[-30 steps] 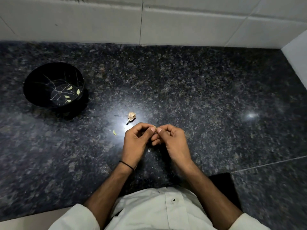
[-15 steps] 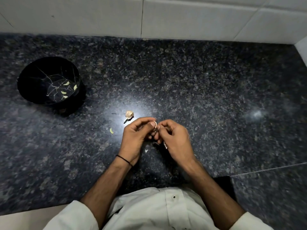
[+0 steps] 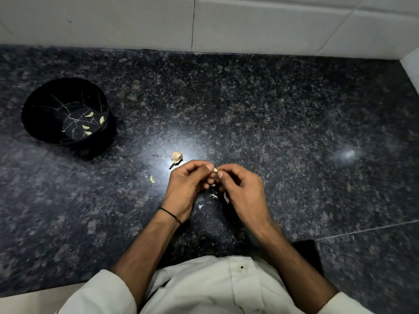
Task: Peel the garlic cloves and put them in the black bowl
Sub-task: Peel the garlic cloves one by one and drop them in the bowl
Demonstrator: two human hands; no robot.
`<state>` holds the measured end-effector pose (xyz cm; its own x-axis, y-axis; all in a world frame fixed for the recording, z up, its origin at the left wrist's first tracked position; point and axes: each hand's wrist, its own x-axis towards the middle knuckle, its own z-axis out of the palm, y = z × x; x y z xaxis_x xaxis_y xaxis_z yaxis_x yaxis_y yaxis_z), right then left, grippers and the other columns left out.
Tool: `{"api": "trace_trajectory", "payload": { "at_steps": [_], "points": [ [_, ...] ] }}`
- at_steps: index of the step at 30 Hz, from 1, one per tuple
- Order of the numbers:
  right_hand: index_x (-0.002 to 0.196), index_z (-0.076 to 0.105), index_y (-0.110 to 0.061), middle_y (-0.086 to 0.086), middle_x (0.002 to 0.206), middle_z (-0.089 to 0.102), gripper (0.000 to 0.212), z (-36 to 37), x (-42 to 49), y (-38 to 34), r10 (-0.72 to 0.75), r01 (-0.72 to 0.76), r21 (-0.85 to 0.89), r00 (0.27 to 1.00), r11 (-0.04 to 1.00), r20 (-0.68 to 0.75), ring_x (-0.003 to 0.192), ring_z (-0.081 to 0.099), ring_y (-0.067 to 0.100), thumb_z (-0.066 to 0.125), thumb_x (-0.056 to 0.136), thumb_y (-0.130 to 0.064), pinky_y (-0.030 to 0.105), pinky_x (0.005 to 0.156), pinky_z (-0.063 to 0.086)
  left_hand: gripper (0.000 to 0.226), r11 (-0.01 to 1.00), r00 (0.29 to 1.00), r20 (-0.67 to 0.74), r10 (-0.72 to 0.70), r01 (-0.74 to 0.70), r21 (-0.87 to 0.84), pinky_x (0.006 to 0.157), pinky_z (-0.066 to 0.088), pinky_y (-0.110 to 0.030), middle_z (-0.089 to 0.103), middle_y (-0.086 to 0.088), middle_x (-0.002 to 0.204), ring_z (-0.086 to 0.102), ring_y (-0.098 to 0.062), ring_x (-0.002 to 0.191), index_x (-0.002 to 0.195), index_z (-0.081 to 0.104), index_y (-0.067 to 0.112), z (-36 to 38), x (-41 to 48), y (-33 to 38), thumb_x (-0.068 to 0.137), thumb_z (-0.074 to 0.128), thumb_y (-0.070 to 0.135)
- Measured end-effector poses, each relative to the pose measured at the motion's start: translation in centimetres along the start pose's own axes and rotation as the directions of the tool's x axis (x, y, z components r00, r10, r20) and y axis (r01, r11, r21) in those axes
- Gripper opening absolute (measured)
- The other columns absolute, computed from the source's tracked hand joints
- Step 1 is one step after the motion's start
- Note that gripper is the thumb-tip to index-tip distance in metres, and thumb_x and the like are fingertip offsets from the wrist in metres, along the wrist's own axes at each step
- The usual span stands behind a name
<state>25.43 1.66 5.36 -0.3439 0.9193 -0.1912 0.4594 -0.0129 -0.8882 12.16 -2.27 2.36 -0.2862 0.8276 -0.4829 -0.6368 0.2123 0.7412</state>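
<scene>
My left hand (image 3: 188, 184) and my right hand (image 3: 243, 191) meet at the fingertips over the dark granite counter. Both pinch one small garlic clove (image 3: 215, 170); only its pale tip shows between the thumbs. A partly broken garlic bulb (image 3: 176, 157) lies just beyond my left hand. One loose clove (image 3: 152, 179) lies on the counter left of that hand. The black bowl (image 3: 45, 123) stands at the far left, with several peeled cloves (image 3: 90, 114) on its bottom.
Small white bits of garlic skin (image 3: 214, 196) lie on the counter (image 3: 294, 132) under and between my hands. A white tiled wall (image 3: 249, 23) runs along the back and turns forward at the right edge.
The hands stay joined on the clove with small finger shifts; a strip of skin now hangs by the right palm. The view has shifted slightly.
</scene>
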Motion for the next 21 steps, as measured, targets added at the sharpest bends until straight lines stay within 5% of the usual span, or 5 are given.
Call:
{"api": "trace_trajectory", "payload": {
  "at_steps": [9,21],
  "points": [
    [0.092,0.077,-0.019,-0.004,0.078,0.075,0.013,-0.38,0.25,-0.65,0.024,-0.024,0.017,1.0,1.0,-0.003,0.067,0.069,0.018,0.065,0.095,-0.015,0.04,0.071,0.058,0.009,0.995,1.0,-0.004,0.026,-0.025,0.096,0.057,0.049,-0.018,0.068,-0.012,0.073,0.059,-0.014,0.06,0.096,0.068,-0.006,-0.06,0.13,0.19,0.089,0.066,0.0],
    [0.088,0.074,-0.017,-0.004,0.076,0.074,0.011,0.15,0.18,-0.3,0.046,-0.04,0.074,0.996,0.996,-0.071,0.065,0.063,0.005,0.067,0.094,-0.011,0.025,0.062,0.05,0.02,0.999,1.0,0.009,-0.012,0.012,0.038,0.058,0.051,-0.018,0.069,-0.01,0.072,0.059,-0.015,0.061,0.105,0.065,-0.013,0.29,0.0,0.14,0.089,0.066,0.0]
  ]
}}
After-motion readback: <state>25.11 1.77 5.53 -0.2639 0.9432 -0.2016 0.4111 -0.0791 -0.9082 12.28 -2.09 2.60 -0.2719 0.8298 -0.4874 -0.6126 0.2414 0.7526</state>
